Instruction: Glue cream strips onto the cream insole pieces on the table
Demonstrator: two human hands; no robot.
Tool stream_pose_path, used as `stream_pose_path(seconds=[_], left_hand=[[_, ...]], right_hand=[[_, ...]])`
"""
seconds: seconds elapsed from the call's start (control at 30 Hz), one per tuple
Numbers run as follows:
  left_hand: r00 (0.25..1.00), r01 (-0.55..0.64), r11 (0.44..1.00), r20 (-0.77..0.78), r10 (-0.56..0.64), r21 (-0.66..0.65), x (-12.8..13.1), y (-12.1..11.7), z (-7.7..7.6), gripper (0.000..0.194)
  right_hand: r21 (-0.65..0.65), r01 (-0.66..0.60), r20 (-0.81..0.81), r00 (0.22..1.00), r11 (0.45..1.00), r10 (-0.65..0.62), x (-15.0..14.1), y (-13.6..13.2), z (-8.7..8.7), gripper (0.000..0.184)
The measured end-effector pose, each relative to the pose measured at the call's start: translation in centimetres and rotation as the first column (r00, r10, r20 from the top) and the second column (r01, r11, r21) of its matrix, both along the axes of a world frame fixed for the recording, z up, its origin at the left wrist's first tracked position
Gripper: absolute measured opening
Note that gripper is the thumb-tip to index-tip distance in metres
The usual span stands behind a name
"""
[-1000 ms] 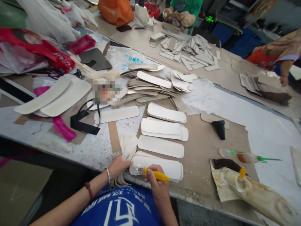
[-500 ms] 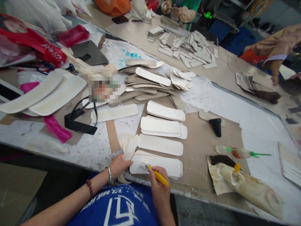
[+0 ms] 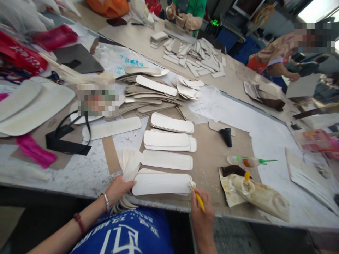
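Observation:
My right hand [image 3: 203, 206] is closed around a yellow-handled brush [image 3: 199, 201]. White paste clots its bristles, which touch the right end of the nearest stack of white rounded strips [image 3: 161, 184]. My left hand [image 3: 122, 187] is closed on a fanned bundle of thin off-white strips [image 3: 129, 163]. Its thumb rests at the left end of that nearest stack. Beyond it lie more piles of white strips [image 3: 166, 160], laid in a column. A cut-open plastic bottle [image 3: 267, 197] stained with paste lies to the right, with a yellow piece standing in its opening.
Behind the column is a large heap of strips [image 3: 148, 95]. A black cone-shaped piece [image 3: 226, 137] and a small bottle with a green tip [image 3: 249, 161] lie to the right. Another person [image 3: 278, 58] handles a sheet across the table. Black straps [image 3: 69, 139] lie at left.
My right hand has moved the brush rightward along the top strip, from near its left part to its right end. My left hand keeps its hold. The camera view has shifted right.

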State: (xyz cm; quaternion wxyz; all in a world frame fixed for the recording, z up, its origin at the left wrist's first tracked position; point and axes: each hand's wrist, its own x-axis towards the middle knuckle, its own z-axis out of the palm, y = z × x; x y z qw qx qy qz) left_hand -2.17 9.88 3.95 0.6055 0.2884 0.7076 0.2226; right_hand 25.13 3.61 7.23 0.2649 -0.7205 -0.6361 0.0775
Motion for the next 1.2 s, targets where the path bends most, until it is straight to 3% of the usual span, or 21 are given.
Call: stream_pose_path(seconds=[0.2, 0.3, 0.4, 0.5, 0.6, 0.77, 0.83, 0.9, 1.07, 1.13, 1.2], left_hand=[[0.997, -0.071, 0.996, 0.000, 0.071, 0.045, -0.4, -0.2, 0.4, 0.022], [0.989, -0.147, 0.985, 0.028, 0.145, 0.085, -0.6, -0.4, 1.8, 0.026], [0.974, -0.185, 0.976, 0.152, 0.167, 0.111, -0.4, -0.7, 3.8, 0.032], [0.943, -0.196, 0.974, 0.294, 0.154, 0.117, -0.1, -1.1, 5.7, 0.035], [0.888, -0.238, 0.966, 0.424, 0.174, 0.100, 0.3, -1.6, 6.9, 0.031], [0.833, -0.290, 0.954, 0.511, 0.211, 0.079, 1.1, -1.9, 7.7, 0.030], [0.839, -0.306, 0.948, 0.496, 0.225, 0.086, 1.4, -2.0, 7.8, 0.031], [0.838, -0.350, 0.933, 0.474, 0.270, 0.087, 1.6, -2.0, 7.7, 0.031], [0.806, -0.437, 0.896, 0.476, 0.351, 0.081, 2.2, -2.1, 6.6, 0.031], [0.788, -0.460, 0.885, 0.495, 0.367, 0.075, 2.2, -2.1, 6.3, 0.032], [0.767, -0.482, 0.874, 0.512, 0.387, 0.062, 2.2, -2.1, 6.2, 0.035]], right_hand=[[0.003, -0.009, -0.050, 0.999, 1.000, 0.009, 0.5, 0.2, 2.1, 0.025], [-0.057, 0.004, -0.164, 0.986, 0.998, -0.013, -0.3, 1.2, 2.8, 0.027], [-0.122, -0.045, -0.339, 0.941, 0.991, 0.000, -2.7, 2.8, 3.1, 0.031], [-0.209, -0.202, -0.533, 0.844, 0.957, 0.062, -6.3, 4.7, 3.3, 0.035], [-0.244, -0.369, -0.715, 0.693, 0.897, 0.091, -9.7, 6.3, 3.3, 0.040], [-0.325, -0.446, -0.884, 0.456, 0.834, -0.100, -13.2, 7.3, 3.7, 0.038], [-0.317, -0.437, -0.899, 0.422, 0.841, -0.120, -13.7, 7.3, 4.0, 0.035], [-0.291, -0.422, -0.877, 0.477, 0.859, -0.063, -13.8, 7.1, 4.2, 0.031], [-0.225, -0.375, -0.567, 0.801, 0.900, 0.192, -13.1, 6.9, 3.4, 0.036], [-0.169, -0.352, -0.465, 0.852, 0.921, 0.240, -12.9, 6.8, 2.9, 0.039], [-0.160, -0.297, -0.450, 0.871, 0.941, 0.198, -12.8, 6.7, 2.5, 0.040]])
